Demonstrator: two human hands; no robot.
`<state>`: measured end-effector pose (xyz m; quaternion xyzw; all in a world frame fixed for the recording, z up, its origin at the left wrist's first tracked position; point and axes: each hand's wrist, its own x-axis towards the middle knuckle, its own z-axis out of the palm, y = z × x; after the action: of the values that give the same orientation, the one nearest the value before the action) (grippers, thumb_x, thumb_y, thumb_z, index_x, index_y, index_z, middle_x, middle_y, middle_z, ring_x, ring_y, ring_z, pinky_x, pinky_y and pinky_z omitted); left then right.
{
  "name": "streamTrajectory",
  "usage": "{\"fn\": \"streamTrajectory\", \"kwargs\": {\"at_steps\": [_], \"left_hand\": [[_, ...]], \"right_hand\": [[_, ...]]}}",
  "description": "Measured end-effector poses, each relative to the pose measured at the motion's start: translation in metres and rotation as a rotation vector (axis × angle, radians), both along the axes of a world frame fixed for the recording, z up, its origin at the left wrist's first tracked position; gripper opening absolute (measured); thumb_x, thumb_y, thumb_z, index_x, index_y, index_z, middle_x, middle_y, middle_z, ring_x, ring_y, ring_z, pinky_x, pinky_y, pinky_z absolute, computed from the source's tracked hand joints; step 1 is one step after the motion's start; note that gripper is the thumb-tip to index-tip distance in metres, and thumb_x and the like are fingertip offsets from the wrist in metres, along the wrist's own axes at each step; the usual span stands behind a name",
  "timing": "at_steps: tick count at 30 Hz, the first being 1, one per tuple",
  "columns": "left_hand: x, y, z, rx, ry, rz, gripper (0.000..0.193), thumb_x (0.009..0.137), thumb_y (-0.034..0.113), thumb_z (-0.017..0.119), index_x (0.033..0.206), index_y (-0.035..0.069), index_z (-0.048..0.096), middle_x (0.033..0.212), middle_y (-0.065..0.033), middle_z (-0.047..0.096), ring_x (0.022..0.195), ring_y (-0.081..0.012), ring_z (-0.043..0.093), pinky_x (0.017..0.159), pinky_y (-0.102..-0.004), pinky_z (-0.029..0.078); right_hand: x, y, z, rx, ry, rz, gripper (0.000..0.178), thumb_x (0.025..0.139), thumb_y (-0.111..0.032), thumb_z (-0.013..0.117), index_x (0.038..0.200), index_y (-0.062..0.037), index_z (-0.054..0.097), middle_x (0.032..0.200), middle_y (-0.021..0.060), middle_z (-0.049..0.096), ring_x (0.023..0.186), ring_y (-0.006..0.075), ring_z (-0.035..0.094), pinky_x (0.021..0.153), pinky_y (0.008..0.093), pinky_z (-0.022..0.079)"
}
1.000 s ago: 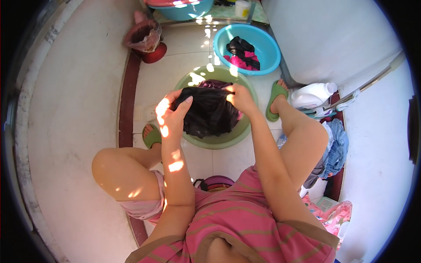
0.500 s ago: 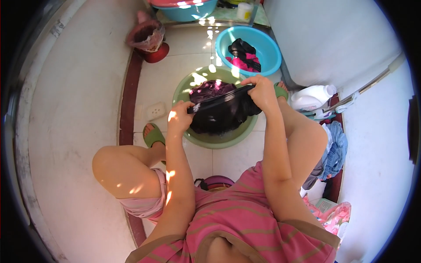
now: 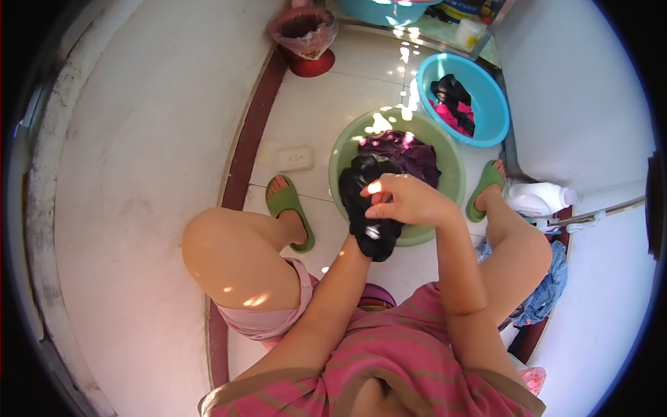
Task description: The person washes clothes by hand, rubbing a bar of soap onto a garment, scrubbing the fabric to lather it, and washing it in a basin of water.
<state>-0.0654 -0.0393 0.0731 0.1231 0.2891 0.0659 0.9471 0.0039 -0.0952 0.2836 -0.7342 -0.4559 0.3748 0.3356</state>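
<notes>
A: Head view, quick. Changed since half a second ago?
B: Black cloth (image 3: 356, 198) was held stretched between both grips; now it's bunched over the end of the left forearm (image 3: 340, 274), seen across the near-left rim of the green basin (image 3: 454, 189).
A: Grips?
B: Left grip is covered by the cloth; whether it's clenched can't be told. Right grip (image 3: 415, 199) has been brought over the cloth, fingers curled; whether fabric is pinched can't be told.
A: Surface?
B: Pale tiled floor (image 3: 361, 76). Green basin is set on it, purple cloth (image 3: 420, 163) heaped inside. Blue basin (image 3: 490, 104) is placed just beyond, to the right, pink and black clothes (image 3: 451, 94) in it.
A: Room?
B: White wall (image 3: 153, 139) at left, edged by dark red skirting (image 3: 244, 149). White socket block (image 3: 294, 158) and red bin (image 3: 313, 65) are seen nearby; white bottle (image 3: 538, 199) and denim (image 3: 547, 281) at right.
</notes>
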Motion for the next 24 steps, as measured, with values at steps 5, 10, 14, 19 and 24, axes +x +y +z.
{"fn": "streamTrajectory", "kwargs": {"at_steps": [5,10,14,19,24], "left_hand": [[-0.001,-0.022,-0.02,0.156,0.078,-0.207,0.038,0.091,0.033,0.049,0.117,0.005,0.047,0.106,-0.0106,0.045,0.094,-0.0274,0.048,0.085,-0.0405,0.041],[0.008,-0.021,-0.03,0.295,0.0,-0.501,0.037,0.091,0.033,0.048,0.117,0.006,0.047,0.106,-0.01,0.045,0.094,-0.0269,0.049,0.085,-0.0399,0.041],[-0.017,-0.008,-0.046,0.314,-0.001,-0.576,0.037,0.091,0.033,0.048,0.117,0.006,0.047,0.105,-0.0096,0.046,0.094,-0.0264,0.05,0.084,-0.0393,0.042],[-0.048,0.049,-0.078,0.271,0.179,-0.477,0.036,0.092,0.033,0.047,0.116,0.006,0.048,0.105,-0.0091,0.047,0.094,-0.0259,0.05,0.084,-0.0386,0.042],[-0.054,0.098,-0.096,0.269,0.313,-0.392,0.036,0.092,0.033,0.047,0.116,0.006,0.048,0.104,-0.0085,0.047,0.095,-0.0253,0.051,0.083,-0.0379,0.043]], "right_hand": [[0.024,0.088,-0.059,0.157,-0.038,-0.313,0.021,0.079,-0.017,0.064,0.094,-0.0028,0.067,0.087,0.0164,0.066,0.082,0.029,0.064,0.076,0.034,0.05],[0.018,0.2,-0.136,0.233,-0.374,-0.093,0.009,0.079,-0.01,0.059,0.082,-0.0091,0.067,0.093,0.0076,0.061,0.091,0.0267,0.058,0.074,0.0368,0.051],[-0.009,0.278,-0.193,0.128,-0.561,0.184,0.01,0.073,-0.007,0.061,0.08,-0.0081,0.068,0.097,0.0035,0.06,0.098,0.0253,0.054,0.077,0.0361,0.051],[-0.027,0.354,-0.271,0.14,-0.714,0.263,0.014,0.075,-0.009,0.06,0.086,-0.0101,0.068,0.1,0.0019,0.058,0.103,0.0219,0.052,0.081,0.0386,0.05],[-0.036,0.392,-0.325,0.176,-0.991,0.266,0.019,0.081,-0.016,0.057,0.096,-0.0123,0.068,0.102,0.0014,0.059,0.109,0.0235,0.049,0.096,0.0555,0.038]]}}
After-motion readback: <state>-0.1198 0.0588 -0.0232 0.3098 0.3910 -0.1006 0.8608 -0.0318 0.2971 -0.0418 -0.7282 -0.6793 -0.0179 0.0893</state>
